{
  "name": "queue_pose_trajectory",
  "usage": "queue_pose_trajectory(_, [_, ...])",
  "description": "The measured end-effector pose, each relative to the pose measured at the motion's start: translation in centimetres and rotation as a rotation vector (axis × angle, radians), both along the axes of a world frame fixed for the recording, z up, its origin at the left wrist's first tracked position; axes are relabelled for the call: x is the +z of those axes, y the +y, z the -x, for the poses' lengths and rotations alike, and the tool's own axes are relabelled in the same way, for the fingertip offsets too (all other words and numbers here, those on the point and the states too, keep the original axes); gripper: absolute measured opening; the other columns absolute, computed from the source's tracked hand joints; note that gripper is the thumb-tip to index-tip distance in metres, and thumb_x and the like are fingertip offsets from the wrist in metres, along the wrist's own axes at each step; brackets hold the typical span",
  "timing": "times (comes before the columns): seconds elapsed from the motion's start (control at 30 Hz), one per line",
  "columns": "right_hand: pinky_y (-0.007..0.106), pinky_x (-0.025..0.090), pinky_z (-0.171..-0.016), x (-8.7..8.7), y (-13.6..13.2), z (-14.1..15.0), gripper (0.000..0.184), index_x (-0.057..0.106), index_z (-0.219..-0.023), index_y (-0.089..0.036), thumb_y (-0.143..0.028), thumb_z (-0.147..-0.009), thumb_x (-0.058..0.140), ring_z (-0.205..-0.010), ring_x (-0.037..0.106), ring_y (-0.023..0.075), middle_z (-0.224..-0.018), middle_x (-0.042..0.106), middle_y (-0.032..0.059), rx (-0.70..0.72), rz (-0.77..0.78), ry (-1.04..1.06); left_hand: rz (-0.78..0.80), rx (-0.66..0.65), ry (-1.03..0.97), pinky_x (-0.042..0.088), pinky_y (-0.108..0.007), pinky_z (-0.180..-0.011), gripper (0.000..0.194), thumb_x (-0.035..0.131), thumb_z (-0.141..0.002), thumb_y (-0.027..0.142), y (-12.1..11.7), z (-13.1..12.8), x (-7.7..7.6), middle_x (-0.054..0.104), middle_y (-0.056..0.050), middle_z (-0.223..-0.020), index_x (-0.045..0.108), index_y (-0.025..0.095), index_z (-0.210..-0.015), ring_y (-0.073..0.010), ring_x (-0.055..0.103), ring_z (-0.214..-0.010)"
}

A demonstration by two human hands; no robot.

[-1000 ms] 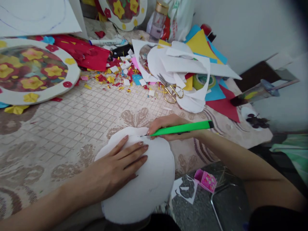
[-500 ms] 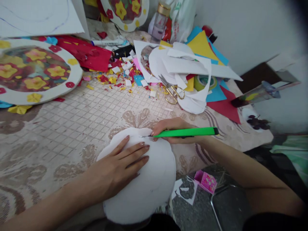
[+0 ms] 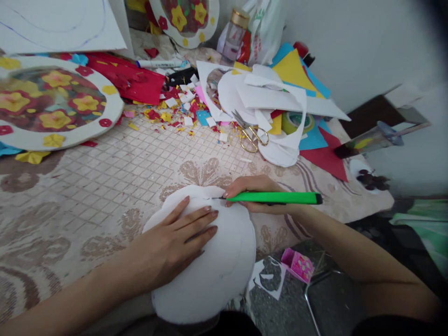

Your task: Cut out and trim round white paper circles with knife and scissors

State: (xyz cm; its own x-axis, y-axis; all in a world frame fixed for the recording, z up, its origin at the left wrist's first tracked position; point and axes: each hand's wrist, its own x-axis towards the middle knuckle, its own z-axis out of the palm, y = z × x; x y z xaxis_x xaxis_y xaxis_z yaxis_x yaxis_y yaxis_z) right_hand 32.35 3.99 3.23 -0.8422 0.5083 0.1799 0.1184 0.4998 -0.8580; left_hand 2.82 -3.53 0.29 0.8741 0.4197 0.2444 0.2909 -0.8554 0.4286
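A white rounded foam or card sheet (image 3: 224, 261) lies at the table's front edge, its lower part sticking out past the edge. My left hand (image 3: 175, 242) rests flat on it with fingers spread. In my right hand (image 3: 255, 189) is a green utility knife (image 3: 276, 198), held nearly level with its handle pointing right. The blade's tip touches the sheet near its upper edge, by a short cut line just beyond my left fingertips.
Gold-handled scissors (image 3: 254, 137) lie beside white offcuts (image 3: 283, 151). Coloured paper scraps (image 3: 175, 112) are strewn behind. A flower-decorated oval frame (image 3: 87, 133) sits at left, a glass jar (image 3: 234, 35) at the back. A pink box (image 3: 297, 265) is on the floor.
My right hand and the knife have shifted slightly to the right along the sheet's upper part. My left hand keeps its place on the sheet.
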Motion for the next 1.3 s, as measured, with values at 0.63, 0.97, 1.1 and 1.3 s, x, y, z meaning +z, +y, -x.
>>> queue_pose_trajectory(0.63, [0.031,0.053,-0.086,0.2,0.0,0.9,0.031,0.065,-0.120,-0.016,-0.037,-0.098,0.061,-0.098,0.069,0.0180,-0.103,0.074,0.0093,-0.008,0.053,0.015,-0.129,0.108,0.026,-0.012,-0.065,-0.120,0.038,0.048,-0.102,0.017,-1.0,0.0,-0.4,0.056,-0.012,-0.149,0.055,0.016,-0.139,-0.0261,0.048,-0.142])
queue_pose_trajectory(0.97, [0.027,0.051,-0.084,1.8,4.3,5.0,0.033,0.065,-0.114,-0.012,-0.040,-0.098,0.059,-0.095,0.067,0.0154,-0.107,0.071,0.0105,0.246,0.058,-0.012,-0.086,0.278,0.084,0.012,-0.066,-0.122,0.042,0.047,-0.101,0.017,-3.2,0.6,1.2,0.052,-0.013,-0.153,0.055,0.017,-0.142,-0.0334,0.041,-0.146])
queue_pose_trajectory(1.1, [0.026,0.050,-0.084,1.9,4.5,5.5,0.033,0.065,-0.112,-0.011,-0.039,-0.099,0.057,-0.092,0.067,0.0137,-0.105,0.070,0.0100,0.260,0.020,-0.027,-0.099,0.070,0.101,-0.001,-0.058,-0.125,0.041,0.051,-0.102,0.023,-1.3,1.9,1.1,0.055,-0.006,-0.151,0.054,0.023,-0.143,-0.0254,0.045,-0.144])
queue_pose_trajectory(1.3, [0.027,0.050,-0.083,2.2,4.1,5.1,0.041,0.065,-0.111,-0.010,-0.047,-0.101,0.053,-0.091,0.067,0.0148,-0.100,0.071,0.0101,0.239,-0.035,-0.052,-0.094,0.031,0.038,-0.014,-0.051,-0.124,0.041,0.048,-0.101,0.018,-0.2,2.3,0.6,0.059,-0.005,-0.147,0.056,0.024,-0.141,-0.0203,0.048,-0.142])
